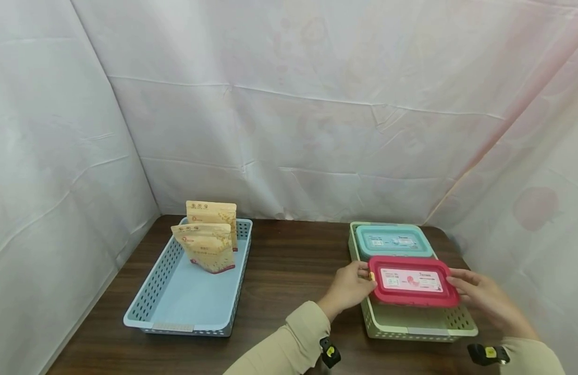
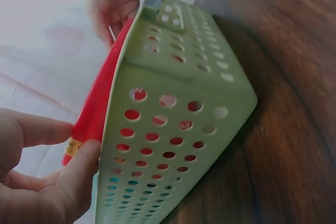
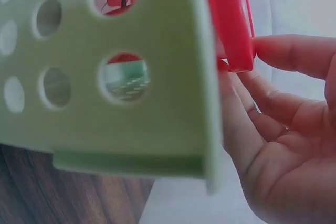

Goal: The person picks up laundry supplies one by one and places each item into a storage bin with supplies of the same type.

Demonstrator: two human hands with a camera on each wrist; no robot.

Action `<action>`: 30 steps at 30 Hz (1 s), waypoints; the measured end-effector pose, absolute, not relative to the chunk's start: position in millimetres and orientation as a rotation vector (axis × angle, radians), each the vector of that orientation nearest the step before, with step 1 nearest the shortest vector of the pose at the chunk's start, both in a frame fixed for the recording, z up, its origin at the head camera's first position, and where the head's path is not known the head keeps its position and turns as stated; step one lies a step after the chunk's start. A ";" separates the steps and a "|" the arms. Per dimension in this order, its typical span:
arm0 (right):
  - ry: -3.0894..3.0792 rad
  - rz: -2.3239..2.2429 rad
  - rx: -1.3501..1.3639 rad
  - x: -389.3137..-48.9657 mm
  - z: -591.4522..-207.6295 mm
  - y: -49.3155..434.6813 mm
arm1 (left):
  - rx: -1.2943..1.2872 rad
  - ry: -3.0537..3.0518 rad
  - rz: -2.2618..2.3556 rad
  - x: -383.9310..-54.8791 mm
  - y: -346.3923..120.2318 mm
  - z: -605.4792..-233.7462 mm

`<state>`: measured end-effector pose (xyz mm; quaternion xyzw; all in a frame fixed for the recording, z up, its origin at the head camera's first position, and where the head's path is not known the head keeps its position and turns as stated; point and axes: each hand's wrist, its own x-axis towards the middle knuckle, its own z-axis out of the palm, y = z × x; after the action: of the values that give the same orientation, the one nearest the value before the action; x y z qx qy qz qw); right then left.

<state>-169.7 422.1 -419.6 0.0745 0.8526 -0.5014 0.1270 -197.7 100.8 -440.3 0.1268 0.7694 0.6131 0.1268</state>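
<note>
A red-lidded food storage box (image 1: 413, 297) with a pink label is held flat over the green basket (image 1: 396, 332) on the right side of the table. My left hand (image 1: 347, 287) pinches its left end between thumb and fingers, close by the yellow sticker (image 2: 72, 147) that shows in the left wrist view. At the opposite end, the fingers of my right hand (image 1: 488, 297) grip the red rim (image 3: 239, 51). Behind it, a blue-lidded box (image 1: 394, 240) lies in the rear part of the basket. In both wrist views the basket wall hides much of the red box.
A light blue basket (image 1: 190, 307) stands on the left of the dark wooden table (image 1: 293, 260). Two tan pouches, one in front (image 1: 206, 247) and one behind (image 1: 213, 211), stand upright in its back half. Pale cloth (image 1: 293, 130) hangs behind and along both sides.
</note>
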 end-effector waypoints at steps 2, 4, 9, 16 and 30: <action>2.514 -1.421 0.206 -169.9 -418.1 420.8 | 0.391 2.258 1.752 -198.3 99.1 -439.2; 2.550 -1.374 0.194 -170.3 -416.6 420.1 | 0.407 2.267 1.731 -198.9 97.9 -438.6; 2.582 -1.317 0.175 -170.8 -414.9 420.1 | 0.424 2.268 1.714 -200.2 96.9 -438.5; 2.609 -1.237 0.166 -171.1 -411.5 421.1 | 0.437 2.262 1.715 -200.6 96.1 -438.5; 2.665 -1.171 0.123 -179.7 -411.9 421.3 | 0.459 2.335 1.619 -207.1 95.6 -434.3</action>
<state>-179.7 421.3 -411.9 0.0418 0.9088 -0.3992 0.1139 -207.1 95.6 -434.3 0.1580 0.8042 0.5577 0.1315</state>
